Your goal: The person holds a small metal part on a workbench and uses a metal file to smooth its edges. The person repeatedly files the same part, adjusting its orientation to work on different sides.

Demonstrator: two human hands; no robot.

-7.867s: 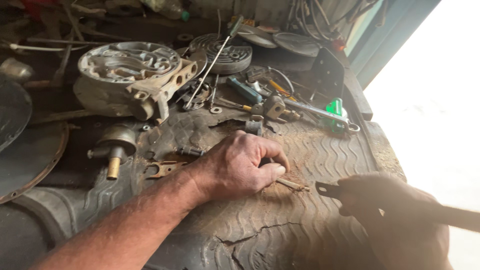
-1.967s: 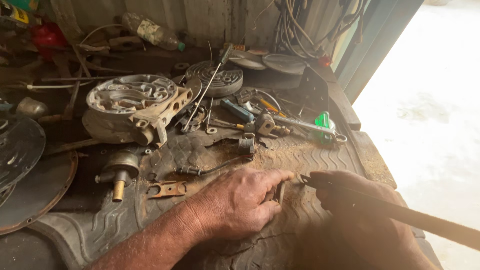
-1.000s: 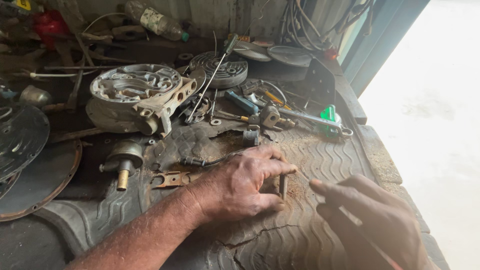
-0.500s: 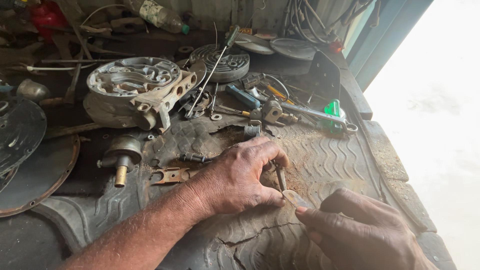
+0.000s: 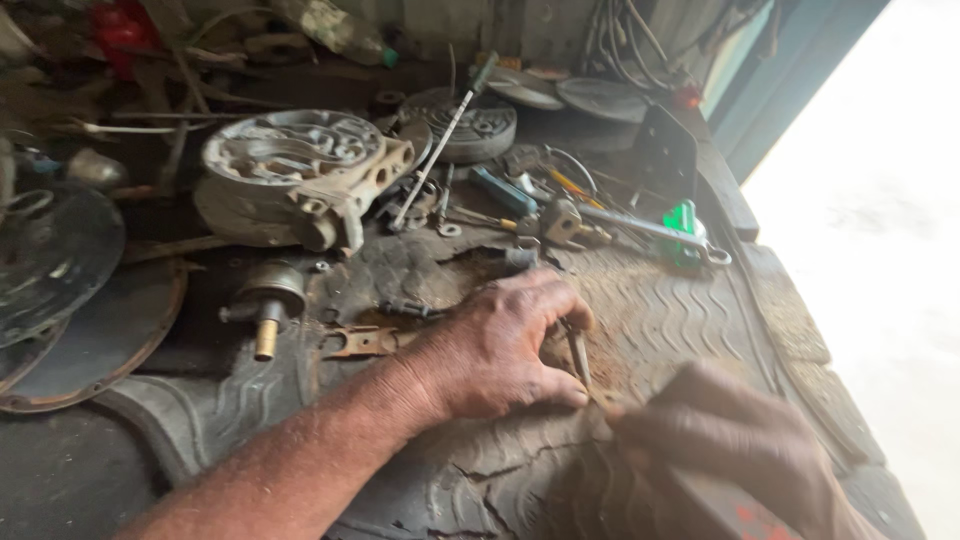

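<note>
My left hand [image 5: 500, 345] rests on a worn, cracked rubber mat [image 5: 660, 310] and pinches a thin metal rod [image 5: 578, 355] between thumb and fingers, pressing it against the mat. My right hand [image 5: 720, 445] is blurred at the lower right, its fingers closed around a dark tool handle [image 5: 745, 510] that runs off the bottom edge. Its knuckles sit right at the rod's lower end. Rusty dust lies on the mat around the rod.
Behind the hands lie a round cast metal housing [image 5: 290, 170], a grooved disc [image 5: 470, 120], a brass-tipped fitting [image 5: 265, 300], a flat rusty bracket [image 5: 365, 342], a wrench [image 5: 650, 225] and a green part [image 5: 682, 220]. Dark round plates [image 5: 60, 260] sit at the left. The bench edge drops off at right.
My right hand has come in from the right with its tool and now sits against the rod's lower end. My left hand has stayed on the mat, holding the rod.
</note>
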